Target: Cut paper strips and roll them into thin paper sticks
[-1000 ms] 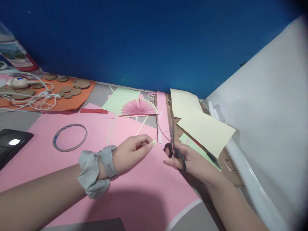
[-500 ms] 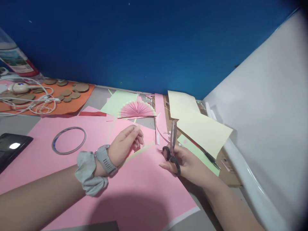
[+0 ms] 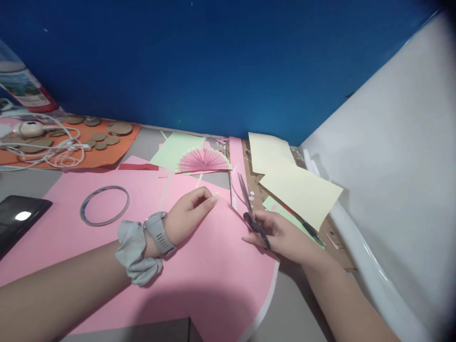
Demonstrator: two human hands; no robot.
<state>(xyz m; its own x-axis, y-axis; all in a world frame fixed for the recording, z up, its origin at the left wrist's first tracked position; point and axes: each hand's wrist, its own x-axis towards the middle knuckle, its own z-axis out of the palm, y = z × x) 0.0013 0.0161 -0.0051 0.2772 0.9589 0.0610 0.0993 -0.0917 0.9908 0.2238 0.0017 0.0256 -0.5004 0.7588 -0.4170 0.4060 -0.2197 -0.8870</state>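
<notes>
My right hand [image 3: 274, 232] is closed round the handles of dark-handled scissors [image 3: 245, 197], whose blades point up and away beside the right edge of a large pink paper sheet [image 3: 206, 275]. Thumb and fingertips of my left hand [image 3: 194, 209] are pinched at that sheet's far right part, close to its edge. The sheet's right side looks raised and bowed off the table. Just beyond my hands lies a pleated pink paper fan [image 3: 204, 160] with a pale scalloped rim.
A roll of tape [image 3: 105, 205] and a black phone [image 3: 21, 221] lie left. Behind them, cardboard discs [image 3: 120, 128] and white cables [image 3: 67, 147] rest on orange paper [image 3: 123, 148]. Cream sheets [image 3: 302, 190] cover the right side. A blue wall [image 3: 213, 66] and white wall [image 3: 402, 142] bound the table.
My left hand has shifted slightly right, its fingers now pinched at the pink sheet. The sheet's right side has lifted and curved. The scissors' blades have tilted left and opened slightly.
</notes>
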